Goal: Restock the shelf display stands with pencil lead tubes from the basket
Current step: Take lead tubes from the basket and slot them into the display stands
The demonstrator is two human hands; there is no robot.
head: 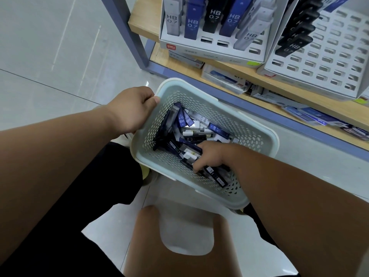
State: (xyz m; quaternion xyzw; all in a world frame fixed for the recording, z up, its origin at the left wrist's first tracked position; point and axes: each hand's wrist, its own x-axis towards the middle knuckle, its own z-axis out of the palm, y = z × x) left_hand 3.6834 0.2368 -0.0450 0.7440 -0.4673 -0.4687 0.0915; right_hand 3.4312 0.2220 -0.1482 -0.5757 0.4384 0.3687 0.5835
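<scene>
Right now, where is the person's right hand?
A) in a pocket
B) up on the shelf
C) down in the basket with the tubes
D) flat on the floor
C: the right hand is down inside the basket, fingers curled round pencil lead tubes, while the left hand grips the basket's rim.

Glossy floor tiles (pixel 50 56); black shorts (pixel 69 216); flat boxes (pixel 223 78) lying in row.

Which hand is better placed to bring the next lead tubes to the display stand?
The right hand: it is inside the basket, fingers curled on lead tubes. The left hand grips the basket rim.
</scene>
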